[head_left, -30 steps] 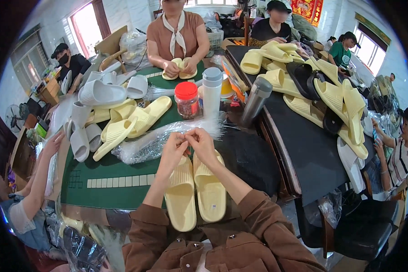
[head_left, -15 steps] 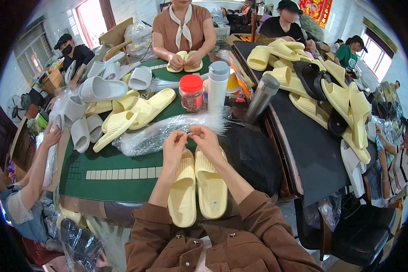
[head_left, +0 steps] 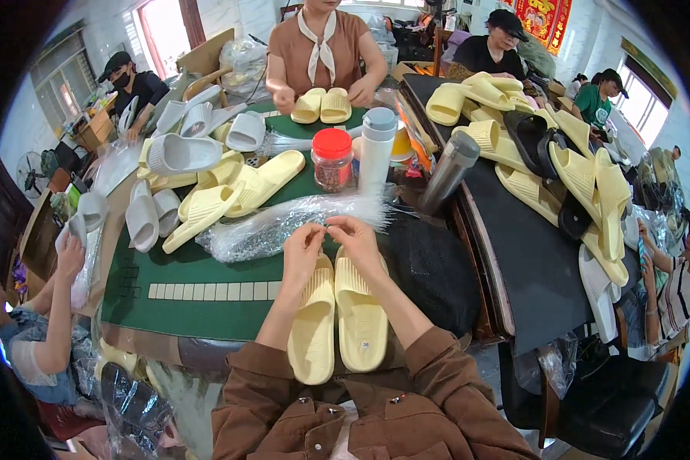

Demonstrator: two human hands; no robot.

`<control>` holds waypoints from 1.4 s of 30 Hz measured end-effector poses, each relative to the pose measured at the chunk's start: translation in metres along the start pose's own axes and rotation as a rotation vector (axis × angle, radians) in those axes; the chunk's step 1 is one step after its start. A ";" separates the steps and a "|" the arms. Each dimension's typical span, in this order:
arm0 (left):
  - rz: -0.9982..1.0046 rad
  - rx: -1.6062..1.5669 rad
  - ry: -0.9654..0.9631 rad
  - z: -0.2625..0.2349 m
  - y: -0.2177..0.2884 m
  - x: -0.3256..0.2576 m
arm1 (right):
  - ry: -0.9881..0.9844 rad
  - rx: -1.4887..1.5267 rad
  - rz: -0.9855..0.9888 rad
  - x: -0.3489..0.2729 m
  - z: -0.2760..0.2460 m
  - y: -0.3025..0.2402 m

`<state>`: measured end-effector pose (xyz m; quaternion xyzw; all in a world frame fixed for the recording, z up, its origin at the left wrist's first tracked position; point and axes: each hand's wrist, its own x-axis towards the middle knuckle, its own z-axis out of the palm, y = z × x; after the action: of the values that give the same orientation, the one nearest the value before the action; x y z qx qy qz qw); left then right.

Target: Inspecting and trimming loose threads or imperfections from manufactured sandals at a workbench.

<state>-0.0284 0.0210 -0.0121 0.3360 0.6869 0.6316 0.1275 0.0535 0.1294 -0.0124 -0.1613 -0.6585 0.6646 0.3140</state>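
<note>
A clear bag (head_left: 284, 226) is pinched between left hand (head_left: 303, 249) and right hand (head_left: 356, 241), above paired yellow slippers (head_left: 337, 322) on the green mat (head_left: 192, 264); its mouth is best opened wide.

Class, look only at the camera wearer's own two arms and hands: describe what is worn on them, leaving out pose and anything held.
Both forearms are bare, with brown jacket sleeves pushed up to about the elbows. The jacket has small metal snap buttons near its front. The left hand and right hand wear no gloves; no rings or watch are visible.

A crinkled clear plastic bag (head_left: 284, 226) lies on the green table (head_left: 199, 268); a red banner (head_left: 540, 15) hangs behind.
</note>
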 end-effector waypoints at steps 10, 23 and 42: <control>0.151 0.143 0.056 0.001 0.001 0.000 | -0.056 0.102 0.049 0.004 -0.003 0.004; 0.147 0.155 0.077 0.003 0.009 -0.003 | -0.046 0.126 0.083 0.003 -0.002 0.000; 0.210 0.245 0.102 0.004 0.009 -0.003 | -0.059 0.063 -0.015 0.005 -0.001 0.008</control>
<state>-0.0213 0.0222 -0.0053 0.3865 0.7256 0.5691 -0.0163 0.0483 0.1335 -0.0191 -0.1267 -0.6475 0.6872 0.3041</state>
